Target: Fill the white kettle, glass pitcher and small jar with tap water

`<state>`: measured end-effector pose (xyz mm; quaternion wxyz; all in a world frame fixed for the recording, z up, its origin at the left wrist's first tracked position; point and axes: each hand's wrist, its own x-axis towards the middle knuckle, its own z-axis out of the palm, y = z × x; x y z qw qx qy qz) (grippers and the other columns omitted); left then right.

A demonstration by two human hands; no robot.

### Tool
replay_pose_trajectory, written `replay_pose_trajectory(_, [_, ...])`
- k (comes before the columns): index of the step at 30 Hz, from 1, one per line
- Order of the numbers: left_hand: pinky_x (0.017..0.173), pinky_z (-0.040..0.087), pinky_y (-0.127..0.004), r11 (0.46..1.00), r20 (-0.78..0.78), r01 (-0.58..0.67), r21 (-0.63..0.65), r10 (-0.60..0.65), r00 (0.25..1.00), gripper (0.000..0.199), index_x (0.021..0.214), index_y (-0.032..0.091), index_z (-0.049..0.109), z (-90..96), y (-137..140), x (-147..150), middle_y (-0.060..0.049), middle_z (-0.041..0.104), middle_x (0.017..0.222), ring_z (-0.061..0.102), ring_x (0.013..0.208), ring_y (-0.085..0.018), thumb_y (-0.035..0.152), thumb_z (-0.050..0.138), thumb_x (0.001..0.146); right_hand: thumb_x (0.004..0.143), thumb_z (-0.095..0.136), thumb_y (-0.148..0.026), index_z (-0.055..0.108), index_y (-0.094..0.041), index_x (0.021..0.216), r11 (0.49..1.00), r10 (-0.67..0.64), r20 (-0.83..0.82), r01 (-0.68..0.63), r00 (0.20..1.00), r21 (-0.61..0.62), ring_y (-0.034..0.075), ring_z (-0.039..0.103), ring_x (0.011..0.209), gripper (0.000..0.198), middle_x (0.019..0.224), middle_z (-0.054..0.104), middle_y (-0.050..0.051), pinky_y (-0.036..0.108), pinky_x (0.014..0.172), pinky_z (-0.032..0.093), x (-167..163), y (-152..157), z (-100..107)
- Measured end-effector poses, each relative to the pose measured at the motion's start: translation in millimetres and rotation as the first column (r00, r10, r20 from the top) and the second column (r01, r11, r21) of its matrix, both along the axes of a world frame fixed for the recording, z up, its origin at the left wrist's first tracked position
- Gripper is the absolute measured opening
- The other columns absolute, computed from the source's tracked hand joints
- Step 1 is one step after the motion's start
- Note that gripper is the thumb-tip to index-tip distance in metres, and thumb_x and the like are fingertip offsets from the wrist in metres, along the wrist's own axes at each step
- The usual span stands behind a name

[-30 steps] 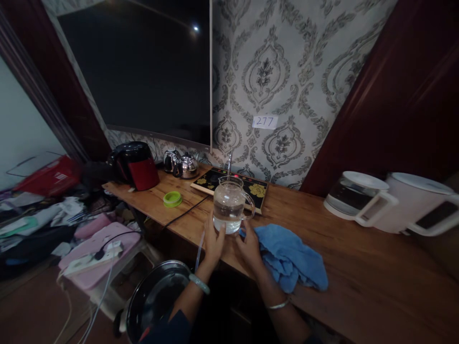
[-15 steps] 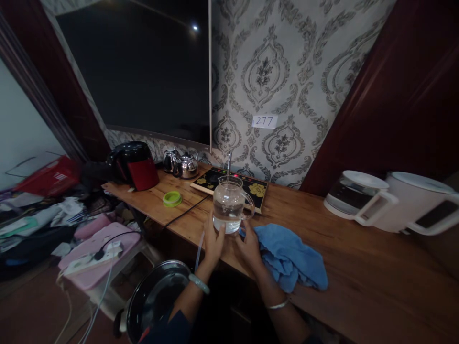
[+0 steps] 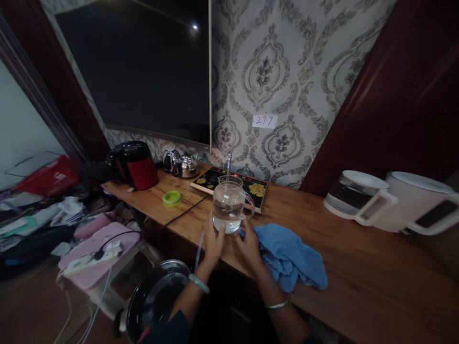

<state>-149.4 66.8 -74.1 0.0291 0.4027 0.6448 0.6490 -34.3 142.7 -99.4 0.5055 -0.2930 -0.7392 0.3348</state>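
A clear glass pitcher (image 3: 228,206) with a side handle stands partly filled with water between my hands, at the front of a black and gold electric stove panel (image 3: 257,190). My left hand (image 3: 214,242) curls round its lower left side. At its lower right, below the handle, my right hand (image 3: 248,244) grips the base. A thin curved metal spout (image 3: 229,163) rises behind the pitcher's mouth. Right beside my right hand lies a crumpled blue cloth (image 3: 287,258). A yellow-green ring-shaped lid (image 3: 172,198) rests to the left.
Two steel kettles (image 3: 185,165) and a red and black appliance (image 3: 142,167) stand at the back left of the wooden table (image 3: 358,267). Two white-handled jugs (image 3: 358,193) are at the right. A dark pot (image 3: 158,296) and a pink stool (image 3: 96,258) with a power strip are below.
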Motion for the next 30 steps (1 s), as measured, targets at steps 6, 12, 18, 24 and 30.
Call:
replay_pose_trajectory(6, [0.121, 0.032, -0.052, 1.000, -0.004, -0.010, 0.015, 0.010, 1.000, 0.066, 0.150, 0.018, 0.044, -2.1, 1.1, 0.6, -0.018, 0.049, 0.154, 0.043, 0.145, -0.032, 0.052, 0.053, 0.095, 0.084, 0.057, -0.028, 0.055, -0.021, 0.141, 0.999, -0.007, -0.007, 0.007, 1.000, -0.040, 0.032, 0.069, 0.115, 0.058, 0.135, 0.067, 0.014, 0.053, 0.100, 0.056, -0.3, -0.9, 1.6])
replay_pose_trajectory(12, [0.122, 0.031, -0.051, 1.000, 0.022, -0.012, 0.016, 0.012, 1.000, 0.067, 0.151, 0.019, 0.043, -0.6, 0.9, 2.2, -0.017, 0.047, 0.155, 0.041, 0.147, -0.031, 0.053, 0.053, 0.095, 0.085, 0.058, -0.030, 0.055, -0.020, 0.141, 1.000, -0.008, -0.009, 0.008, 1.000, -0.026, 0.031, 0.066, 0.122, 0.056, 0.138, 0.066, 0.014, 0.052, 0.105, 0.053, 0.7, -1.8, 4.0])
replay_pose_trajectory(18, [0.121, 0.032, -0.050, 1.000, 0.031, -0.003, 0.007, 0.003, 1.000, 0.067, 0.151, 0.018, 0.043, -0.2, 0.5, 2.2, -0.017, 0.046, 0.156, 0.043, 0.145, -0.031, 0.052, 0.054, 0.094, 0.087, 0.057, -0.031, 0.054, -0.022, 0.142, 0.999, 0.013, -0.010, -0.013, 1.000, -0.045, 0.030, 0.067, 0.120, 0.056, 0.137, 0.066, 0.013, 0.051, 0.103, 0.055, 1.4, -1.5, 3.0])
replay_pose_trajectory(24, [0.121, 0.033, -0.050, 1.000, 0.021, -0.011, 0.005, 0.011, 1.000, 0.067, 0.151, 0.016, 0.043, 0.6, 0.2, 2.2, -0.018, 0.047, 0.156, 0.044, 0.144, -0.030, 0.050, 0.054, 0.094, 0.087, 0.058, -0.029, 0.055, -0.022, 0.141, 0.999, 0.011, -0.014, -0.012, 1.000, -0.051, 0.029, 0.067, 0.119, 0.055, 0.134, 0.068, 0.012, 0.049, 0.103, 0.055, 1.3, -2.8, 5.8])
replay_pose_trajectory(30, [0.121, 0.033, -0.051, 1.000, 0.003, -0.014, 0.000, 0.014, 1.000, 0.066, 0.151, 0.017, 0.043, 0.3, 0.4, 1.7, -0.018, 0.048, 0.155, 0.044, 0.145, -0.031, 0.050, 0.054, 0.095, 0.088, 0.057, -0.030, 0.056, -0.022, 0.140, 0.999, 0.029, -0.018, -0.030, 0.999, -0.037, 0.029, 0.067, 0.120, 0.053, 0.133, 0.068, 0.013, 0.050, 0.104, 0.054, 1.3, -4.4, 9.5])
